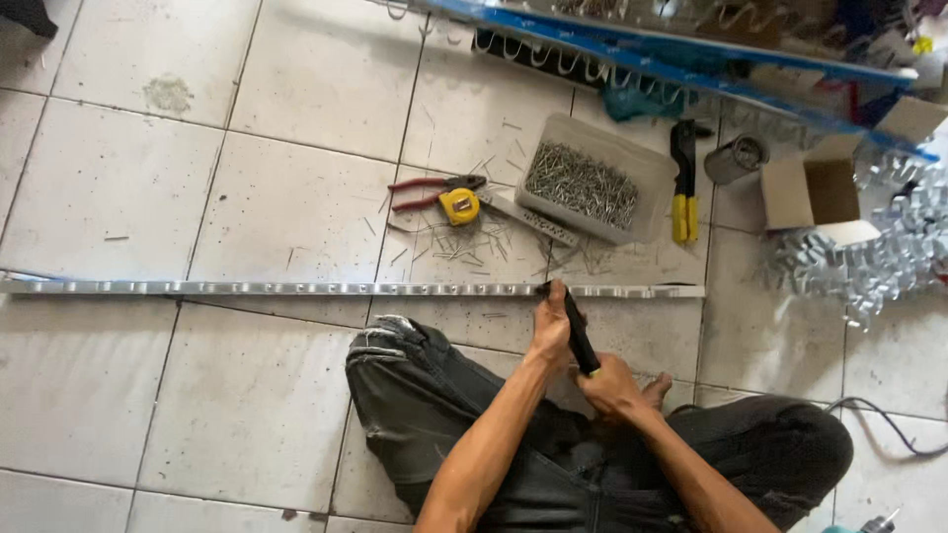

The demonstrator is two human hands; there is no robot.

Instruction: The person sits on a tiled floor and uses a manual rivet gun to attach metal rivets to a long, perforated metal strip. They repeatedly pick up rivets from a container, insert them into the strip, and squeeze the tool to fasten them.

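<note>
Both hands grip a black-handled tool [577, 334], the left hand [551, 331] high near its tip and the right hand [609, 387] low. The tip meets a long aluminium strip [296, 288] lying across the tiled floor [247, 395]. Farther off sits a tray of rivets [585, 183], with a yellow tape measure [459, 205] to its left.

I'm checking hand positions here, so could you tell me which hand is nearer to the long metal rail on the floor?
The left hand: it grips the black tool right beside the metal rail. The right hand holds the handle end, farther back toward the person.
</note>
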